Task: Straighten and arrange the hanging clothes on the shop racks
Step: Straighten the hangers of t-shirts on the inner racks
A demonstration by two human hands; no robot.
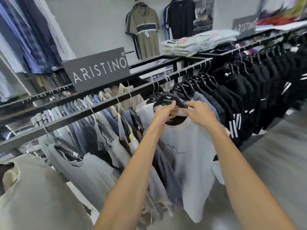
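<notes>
While both bare arms reach up from the bottom of the frame, the two hands meet at the centre, at the collar of a pale grey T-shirt (pixel 187 146); the left hand (pixel 163 112) has its grip closed on the shirt's neckline just under a black hanger (pixel 169 101) printed with white lettering; the right hand (pixel 199 113) sits just beside it on the right, its grip pinched shut on the same collar, fingertips pointing toward the left hand; the two hands are nearly touching. The T-shirt hangs straight down from the hands through the centre and lower right of the frame, with a thin dark line of script across its chest; it is in front of the other clothes, slightly tilted.

A black rail (pixel 93 108) runs from the left edge up toward the upper right; to the left of the hands, grey, blue and beige shirts (pixel 99 130) hang crowded on it, some skewed on their hangers; to the right, a long row of black garments (pixel 249 90) with white stripes runs to the upper right corner. A dark sign (pixel 98 70) reading ARISTINO stands above the rail, left of centre; folded pale green shirts (pixel 187 45) are stacked on a shelf at upper centre right; on the grey wall behind hang an olive polo shirt (pixel 146 34) and a black one (pixel 181 19). The edges of the frame are blurred.
</notes>
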